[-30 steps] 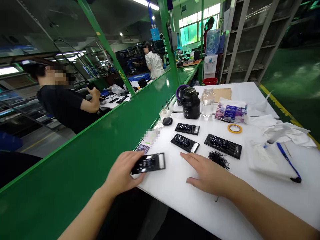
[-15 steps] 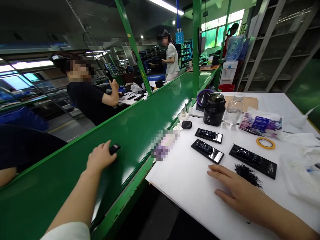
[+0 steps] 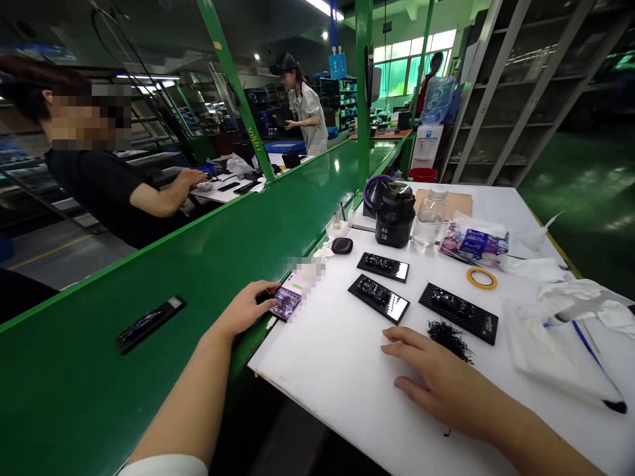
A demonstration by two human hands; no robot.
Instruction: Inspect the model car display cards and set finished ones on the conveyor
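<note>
My left hand [image 3: 253,305] is at the left edge of the white table, its fingertips over the near-left side of a phone [image 3: 286,301] with a lit, partly blurred screen. The fingers look apart and not wrapped round it. A long black panel [image 3: 151,324] lies on the green conveyor to the left. My right hand [image 3: 436,377] rests open on the table, fingers spread, holding nothing. Just beyond it are a pile of short black strips [image 3: 449,338] and a carbon-patterned black panel [image 3: 459,312]. Two more black panels [image 3: 380,296] with bright ends lie farther back.
Behind the panels stand a black appliance [image 3: 394,218] and a clear water jar [image 3: 429,221]. A yellow tape roll [image 3: 481,278], a tissue pack [image 3: 473,241] and a white plastic bag [image 3: 555,344] lie right. One co-worker [image 3: 99,165] sits across the conveyor; another [image 3: 305,106] stands farther back.
My left hand has let go of the black panel, which now lies on the conveyor, and moved right to the phone. The view has turned right. My right hand stays on the table.
</note>
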